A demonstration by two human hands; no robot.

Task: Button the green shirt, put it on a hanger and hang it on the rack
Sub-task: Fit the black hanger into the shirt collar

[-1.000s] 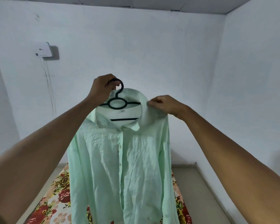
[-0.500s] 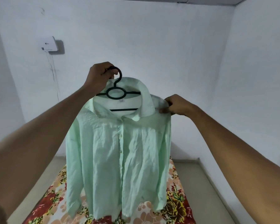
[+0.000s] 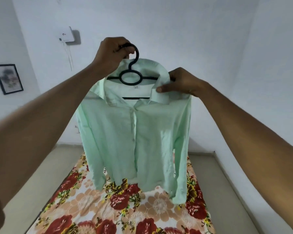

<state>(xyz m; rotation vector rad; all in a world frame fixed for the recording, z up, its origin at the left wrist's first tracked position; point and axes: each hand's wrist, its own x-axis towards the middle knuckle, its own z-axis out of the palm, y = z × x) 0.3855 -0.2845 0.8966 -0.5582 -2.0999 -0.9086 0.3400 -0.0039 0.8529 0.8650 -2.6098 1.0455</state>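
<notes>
Floral bedsheet [image 3: 98, 206] nearest, spread below; the shirt's hem and cuffs hang just over it, possibly brushing it, cannot tell.

Green shirt [image 3: 135, 132] held up at chest height, placket closed down the front, already draped on a black plastic hanger [image 3: 131, 76]. Left hand [image 3: 112, 54] grips the hanger's hook, fingers curled round it, carrying the weight. Right hand [image 3: 179, 82] pinches the collar on its side, thumb over the fold, seemingly straightening it on the hanger's shoulder.

Step in hand, by my reading: final tidying of the shirt on the hanger; buttoning looks done.

Next calls for letting go of the collar, turning to find the rack and setting the hook over it. No rack in view.

Beyond: white wall, a wall-mounted white box [image 3: 67, 36] with cable, a framed picture [image 3: 8, 78] far left.
</notes>
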